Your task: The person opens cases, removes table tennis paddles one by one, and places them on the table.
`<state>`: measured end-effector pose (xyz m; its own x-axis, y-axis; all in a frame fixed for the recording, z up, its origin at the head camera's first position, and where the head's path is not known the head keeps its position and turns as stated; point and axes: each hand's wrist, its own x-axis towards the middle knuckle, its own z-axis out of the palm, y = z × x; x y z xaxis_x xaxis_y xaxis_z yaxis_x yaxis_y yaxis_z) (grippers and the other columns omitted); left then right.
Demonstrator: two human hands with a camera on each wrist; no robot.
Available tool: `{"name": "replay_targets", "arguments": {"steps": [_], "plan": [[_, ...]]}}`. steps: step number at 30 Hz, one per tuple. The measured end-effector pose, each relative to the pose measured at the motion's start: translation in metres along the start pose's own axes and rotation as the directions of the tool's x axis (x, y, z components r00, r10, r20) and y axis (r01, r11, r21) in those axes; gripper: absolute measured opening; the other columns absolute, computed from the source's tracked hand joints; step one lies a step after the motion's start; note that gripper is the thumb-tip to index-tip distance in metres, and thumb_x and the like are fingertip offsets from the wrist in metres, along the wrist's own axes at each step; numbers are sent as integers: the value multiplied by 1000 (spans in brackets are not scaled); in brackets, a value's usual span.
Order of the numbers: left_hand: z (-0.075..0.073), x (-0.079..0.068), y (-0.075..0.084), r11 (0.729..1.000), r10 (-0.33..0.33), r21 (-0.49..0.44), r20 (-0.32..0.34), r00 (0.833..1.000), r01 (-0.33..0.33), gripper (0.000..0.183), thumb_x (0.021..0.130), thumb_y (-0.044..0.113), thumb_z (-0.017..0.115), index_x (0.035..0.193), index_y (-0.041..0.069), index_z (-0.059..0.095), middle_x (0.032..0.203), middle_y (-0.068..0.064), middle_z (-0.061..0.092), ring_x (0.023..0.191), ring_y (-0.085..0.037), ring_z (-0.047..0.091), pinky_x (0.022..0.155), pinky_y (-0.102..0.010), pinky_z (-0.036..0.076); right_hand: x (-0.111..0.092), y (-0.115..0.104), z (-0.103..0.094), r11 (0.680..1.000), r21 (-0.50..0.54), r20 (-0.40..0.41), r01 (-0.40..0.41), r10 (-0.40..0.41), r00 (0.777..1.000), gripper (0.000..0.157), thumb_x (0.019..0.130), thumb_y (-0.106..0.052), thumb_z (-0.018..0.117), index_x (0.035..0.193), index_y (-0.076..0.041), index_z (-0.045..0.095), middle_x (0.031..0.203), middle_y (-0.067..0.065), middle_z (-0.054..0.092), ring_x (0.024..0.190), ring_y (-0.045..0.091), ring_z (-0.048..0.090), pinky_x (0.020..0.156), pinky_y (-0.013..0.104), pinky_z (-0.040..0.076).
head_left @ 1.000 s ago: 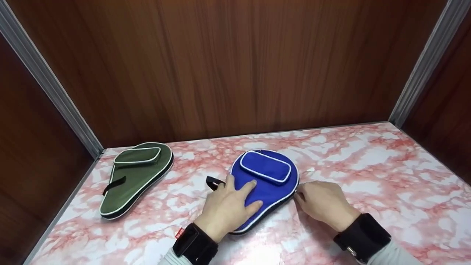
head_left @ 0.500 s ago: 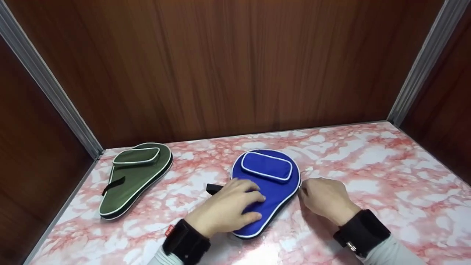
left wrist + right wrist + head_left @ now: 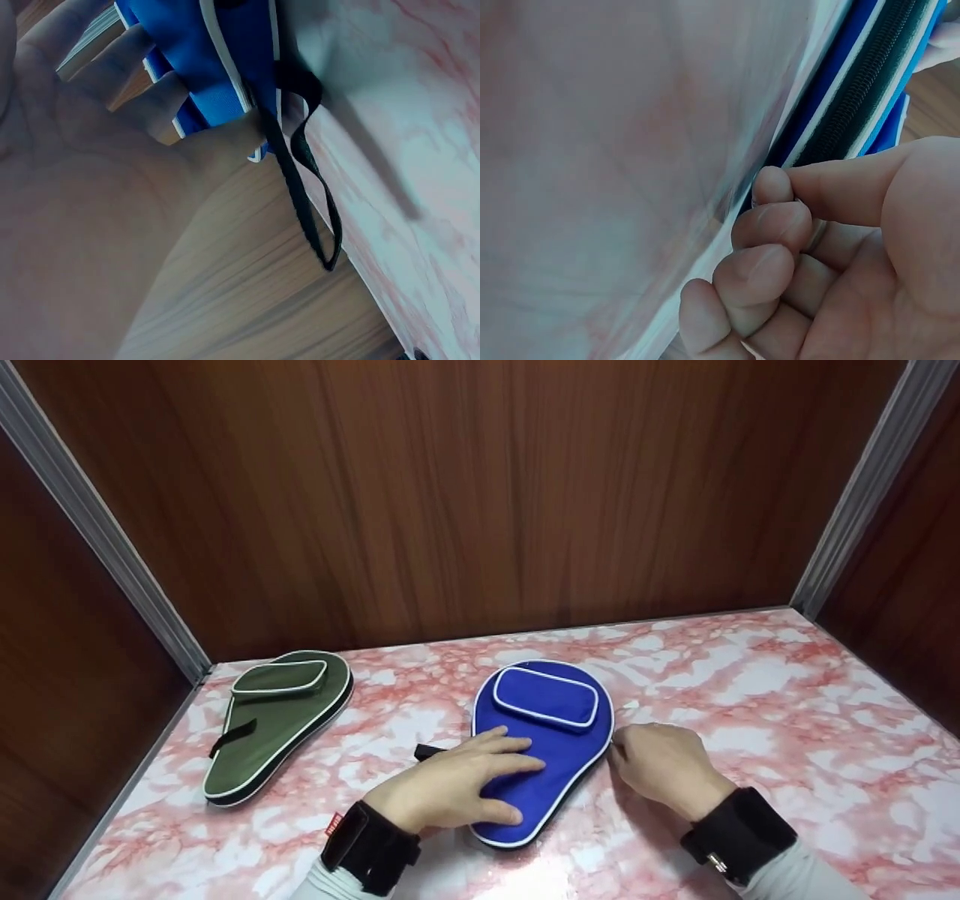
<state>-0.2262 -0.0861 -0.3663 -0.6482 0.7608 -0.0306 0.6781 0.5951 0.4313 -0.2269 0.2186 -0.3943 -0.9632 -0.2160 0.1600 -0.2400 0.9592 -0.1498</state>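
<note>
A blue table tennis paddle case (image 3: 566,754) with white piping and a raised front pocket lies on the marbled table. My left hand (image 3: 450,784) rests on its lower half, fingers spread. Beside that hand sticks out a black wrist strap (image 3: 304,172), a loop in the left wrist view. At the case's right edge is my right hand (image 3: 660,765), thumb and index finger pinching the zipper pull, mostly hidden by the fingertips. Closed black zipper teeth (image 3: 866,79) run along the case's side past the pinch, in the right wrist view.
A green paddle case (image 3: 281,727) with white piping and a black strap lies to the left, near the back. Brown wood-grain panels (image 3: 480,502) with grey metal corner posts (image 3: 855,495) enclose the pink and white marbled table (image 3: 810,720).
My left hand has slid down and left on the blue case, its fingers bending, then spreading again. The case has turned slightly and shifted right. My right hand has moved slightly up and right.
</note>
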Motion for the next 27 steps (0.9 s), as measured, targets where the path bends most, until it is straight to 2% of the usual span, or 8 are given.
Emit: {"name": "replay_targets", "arguments": {"steps": [5,14,23,27], "plan": [[1,0,-2,1000,1,8,-11,1000,-1,62,101,39,81,159,29,62,173,1,45,166,-30,27,130,-54,27,-1,-2,2,1000,-7,-15,22,-22,1000,28,104,-20,67,76,-20,64,70,2,64,71,29,71,61,57,55],[4,1,-2,997,51,68,-65,997,-46,61,100,37,82,158,26,64,169,-4,49,162,-29,35,130,-49,29,-2,-6,2,999,2,16,38,-38,999,28,103,-21,69,76,-22,63,74,2,66,75,30,73,64,58,56],[13,6,-1,988,85,142,-134,987,-66,61,102,46,78,158,29,63,166,-5,53,157,-29,41,124,-51,39,-4,-12,2,997,29,34,76,-77,996,32,104,-21,71,74,-25,60,72,-3,63,73,24,70,66,56,55],[17,10,-1,982,98,174,-165,981,-69,60,103,51,76,158,31,64,163,-4,54,153,-25,43,120,-51,44,-5,-15,3,994,27,20,103,-104,994,33,103,-20,73,73,-25,60,71,-3,64,71,25,71,65,55,55]]}}
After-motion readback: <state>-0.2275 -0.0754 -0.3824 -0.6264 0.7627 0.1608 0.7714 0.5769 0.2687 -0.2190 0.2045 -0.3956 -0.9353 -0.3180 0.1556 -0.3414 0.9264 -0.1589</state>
